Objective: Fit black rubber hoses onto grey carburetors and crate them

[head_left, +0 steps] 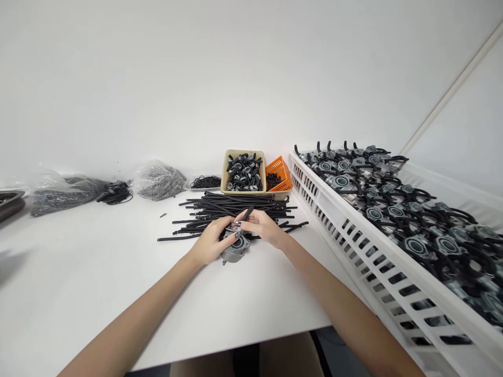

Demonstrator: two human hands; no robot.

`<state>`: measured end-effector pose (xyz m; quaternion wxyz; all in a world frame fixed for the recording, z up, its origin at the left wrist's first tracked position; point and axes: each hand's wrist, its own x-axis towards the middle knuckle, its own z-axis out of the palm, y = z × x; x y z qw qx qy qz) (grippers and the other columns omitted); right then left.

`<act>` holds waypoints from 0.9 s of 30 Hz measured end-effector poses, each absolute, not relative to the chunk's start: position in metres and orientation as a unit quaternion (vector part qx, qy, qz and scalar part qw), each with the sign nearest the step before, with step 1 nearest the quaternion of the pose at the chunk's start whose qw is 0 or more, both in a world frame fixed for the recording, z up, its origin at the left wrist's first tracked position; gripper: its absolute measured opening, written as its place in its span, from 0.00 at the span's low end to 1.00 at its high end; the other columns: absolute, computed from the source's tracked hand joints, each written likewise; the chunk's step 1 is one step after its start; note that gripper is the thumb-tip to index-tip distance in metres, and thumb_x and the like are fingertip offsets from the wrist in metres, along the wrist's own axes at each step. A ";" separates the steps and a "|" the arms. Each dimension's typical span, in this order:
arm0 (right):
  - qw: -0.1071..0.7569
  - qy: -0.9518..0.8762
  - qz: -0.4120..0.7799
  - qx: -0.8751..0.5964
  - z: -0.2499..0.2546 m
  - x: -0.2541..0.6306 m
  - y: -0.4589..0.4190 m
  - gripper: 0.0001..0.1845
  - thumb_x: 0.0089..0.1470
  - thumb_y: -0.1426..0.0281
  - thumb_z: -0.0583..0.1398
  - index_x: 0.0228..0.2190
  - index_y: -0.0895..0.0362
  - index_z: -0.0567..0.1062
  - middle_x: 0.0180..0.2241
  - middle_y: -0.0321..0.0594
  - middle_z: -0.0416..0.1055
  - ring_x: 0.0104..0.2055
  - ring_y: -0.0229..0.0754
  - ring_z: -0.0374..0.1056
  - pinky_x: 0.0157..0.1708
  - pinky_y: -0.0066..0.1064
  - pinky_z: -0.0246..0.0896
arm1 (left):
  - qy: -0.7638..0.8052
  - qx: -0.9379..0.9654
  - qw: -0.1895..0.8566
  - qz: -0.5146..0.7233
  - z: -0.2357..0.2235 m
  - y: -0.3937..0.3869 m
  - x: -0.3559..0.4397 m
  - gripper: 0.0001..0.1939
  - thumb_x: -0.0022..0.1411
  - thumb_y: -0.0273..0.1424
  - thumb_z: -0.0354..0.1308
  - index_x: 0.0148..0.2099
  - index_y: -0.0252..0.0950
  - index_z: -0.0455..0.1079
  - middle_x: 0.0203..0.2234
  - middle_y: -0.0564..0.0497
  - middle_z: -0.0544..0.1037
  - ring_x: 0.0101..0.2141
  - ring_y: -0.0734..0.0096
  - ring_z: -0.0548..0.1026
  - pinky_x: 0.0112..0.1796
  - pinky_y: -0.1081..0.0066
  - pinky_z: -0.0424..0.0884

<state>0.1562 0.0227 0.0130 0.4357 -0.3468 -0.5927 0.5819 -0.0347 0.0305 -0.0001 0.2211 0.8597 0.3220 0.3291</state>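
Observation:
A grey metal housing with a round port (234, 253) is held just over the front of the white table. My left hand (214, 240) is closed round its left side, with the thumb lying across the top. At its upper right, my right hand (257, 226) pinches a short black rubber hose (247, 213) that stands up at a slant from the housing. The hose's lower end is hidden by my fingers. Right behind both hands lies a loose pile of long black hoses (212, 205).
A crate (353, 230) full of similar housings with hoses stands right. Behind the pile are a beige bin (223, 178) of black parts, an orange basket (285, 170) and a tray of black rings (205, 181). Bags of small parts (159, 180) and a dark tray (11, 204) lie left.

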 end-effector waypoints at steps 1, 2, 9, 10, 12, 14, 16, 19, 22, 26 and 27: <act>0.435 -0.593 0.582 -0.347 0.013 0.156 0.023 0.13 0.46 0.65 0.67 0.33 0.59 0.75 0.31 0.38 0.74 0.38 0.41 0.71 0.45 0.34 0.64 | 0.322 0.860 0.221 0.329 0.000 0.031 -0.035 0.23 0.65 0.49 0.48 0.44 0.33 0.69 0.35 0.47 0.76 0.36 0.62 0.73 0.38 0.66 0.66; 0.435 -0.594 0.582 -0.347 0.013 0.156 0.023 0.12 0.46 0.66 0.67 0.33 0.59 0.75 0.31 0.38 0.74 0.38 0.41 0.71 0.45 0.34 0.64 | 0.321 0.860 0.222 0.329 0.000 0.031 -0.035 0.23 0.65 0.48 0.48 0.44 0.33 0.69 0.35 0.47 0.76 0.36 0.62 0.73 0.38 0.66 0.66; 0.435 -0.602 0.571 -0.349 0.013 0.156 0.023 0.12 0.47 0.66 0.66 0.33 0.59 0.75 0.32 0.38 0.74 0.38 0.40 0.71 0.45 0.34 0.64 | 0.316 0.861 0.222 0.330 0.000 0.031 -0.035 0.22 0.65 0.48 0.48 0.44 0.33 0.68 0.35 0.47 0.76 0.35 0.62 0.73 0.38 0.67 0.66; 0.435 -0.602 0.571 -0.349 0.013 0.157 0.023 0.12 0.47 0.66 0.67 0.33 0.59 0.75 0.33 0.39 0.75 0.38 0.40 0.71 0.45 0.34 0.64 | 0.316 0.861 0.222 0.330 0.000 0.031 -0.035 0.22 0.65 0.47 0.48 0.44 0.33 0.68 0.35 0.47 0.76 0.36 0.62 0.73 0.38 0.67 0.66; 0.432 -0.604 0.581 -0.335 0.012 0.159 0.024 0.13 0.47 0.66 0.67 0.34 0.59 0.76 0.33 0.39 0.75 0.39 0.40 0.71 0.46 0.34 0.64 | 0.318 0.861 0.220 0.329 -0.001 0.031 -0.035 0.21 0.65 0.47 0.48 0.43 0.33 0.68 0.35 0.47 0.76 0.35 0.62 0.72 0.38 0.67 0.66; 0.422 -0.607 0.603 -0.300 0.011 0.163 0.025 0.14 0.48 0.64 0.66 0.36 0.58 0.77 0.35 0.40 0.76 0.41 0.41 0.72 0.47 0.35 0.64 | 0.322 0.862 0.217 0.326 -0.001 0.031 -0.035 0.20 0.65 0.47 0.48 0.42 0.34 0.67 0.34 0.48 0.75 0.35 0.63 0.72 0.38 0.66 0.66; 0.413 -0.609 0.623 -0.265 0.010 0.166 0.027 0.15 0.49 0.63 0.66 0.38 0.58 0.78 0.37 0.41 0.76 0.42 0.42 0.72 0.48 0.35 0.64 | 0.321 0.864 0.216 0.323 -0.001 0.031 -0.035 0.19 0.65 0.46 0.48 0.41 0.34 0.67 0.33 0.48 0.74 0.34 0.63 0.71 0.38 0.67 0.65; 0.416 -0.606 0.624 -0.267 0.009 0.167 0.027 0.17 0.46 0.62 0.69 0.37 0.58 0.79 0.36 0.42 0.77 0.41 0.42 0.73 0.48 0.36 0.65 | 0.313 0.866 0.217 0.324 -0.001 0.031 -0.036 0.18 0.65 0.45 0.48 0.42 0.34 0.66 0.34 0.48 0.74 0.35 0.63 0.71 0.39 0.67 0.65; 0.431 -0.594 0.611 -0.295 0.009 0.164 0.028 0.19 0.42 0.61 0.71 0.35 0.59 0.80 0.33 0.41 0.78 0.39 0.43 0.74 0.47 0.38 0.66 | 0.309 0.867 0.216 0.325 -0.001 0.031 -0.036 0.18 0.65 0.44 0.49 0.43 0.34 0.66 0.35 0.47 0.74 0.36 0.62 0.71 0.39 0.66 0.65; 0.461 -0.586 0.595 -0.300 0.005 0.157 0.029 0.20 0.39 0.59 0.71 0.33 0.59 0.80 0.31 0.42 0.79 0.37 0.45 0.76 0.46 0.40 0.69 | 0.313 0.865 0.210 0.332 -0.002 0.032 -0.037 0.17 0.65 0.43 0.48 0.43 0.34 0.67 0.35 0.47 0.75 0.36 0.62 0.72 0.39 0.66 0.66; 0.470 -0.590 0.583 -0.300 0.003 0.155 0.029 0.20 0.40 0.59 0.71 0.33 0.59 0.80 0.32 0.43 0.79 0.37 0.45 0.76 0.46 0.41 0.70 | 0.317 0.863 0.206 0.335 -0.002 0.033 -0.037 0.17 0.65 0.43 0.49 0.44 0.34 0.67 0.36 0.47 0.75 0.36 0.61 0.72 0.39 0.65 0.66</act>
